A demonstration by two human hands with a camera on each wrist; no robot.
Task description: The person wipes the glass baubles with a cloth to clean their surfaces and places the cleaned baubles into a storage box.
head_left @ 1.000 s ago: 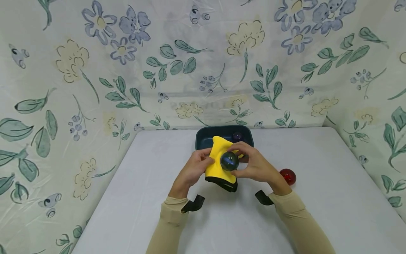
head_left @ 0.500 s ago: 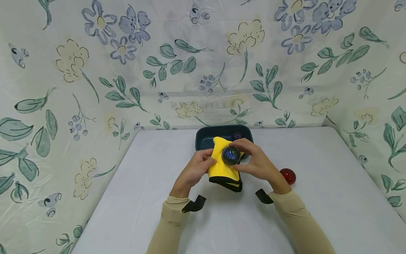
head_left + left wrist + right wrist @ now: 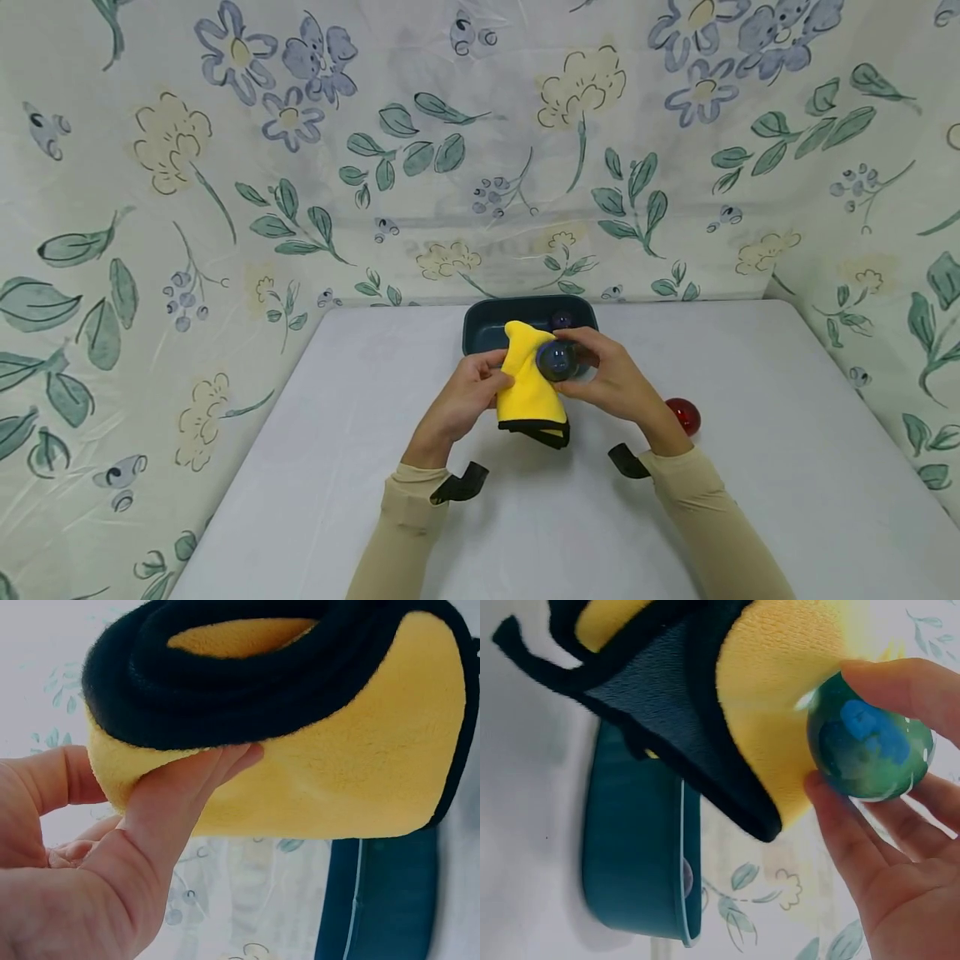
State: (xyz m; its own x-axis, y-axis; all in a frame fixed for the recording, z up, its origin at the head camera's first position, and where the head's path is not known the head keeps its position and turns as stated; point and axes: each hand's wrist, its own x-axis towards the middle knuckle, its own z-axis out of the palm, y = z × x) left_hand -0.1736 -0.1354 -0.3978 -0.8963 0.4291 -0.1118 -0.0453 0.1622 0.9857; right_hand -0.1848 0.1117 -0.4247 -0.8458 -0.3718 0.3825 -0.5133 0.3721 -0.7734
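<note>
My left hand (image 3: 471,390) grips a folded yellow cloth (image 3: 529,385) with black edging, held above the table; the left wrist view shows fingers (image 3: 187,787) curled round the yellow cloth (image 3: 345,765). My right hand (image 3: 604,377) pinches a shiny green-blue ball (image 3: 557,360) against the cloth's right side. In the right wrist view the ball (image 3: 866,746) sits between thumb and fingers (image 3: 840,825), touching the cloth (image 3: 780,682). A dark teal tray (image 3: 487,321) lies just behind both hands, with a small purple ball (image 3: 561,319) inside.
A red ball (image 3: 684,414) rests on the white table (image 3: 300,467) right of my right wrist. Floral sheeting (image 3: 450,150) walls in the table at the back and both sides. The tray (image 3: 637,855) shows below the cloth in the right wrist view.
The right hand carried the green-blue ball up and slightly right along the cloth, closer to the tray. The cloth's lower edge rose a little. The left hand barely moved.
</note>
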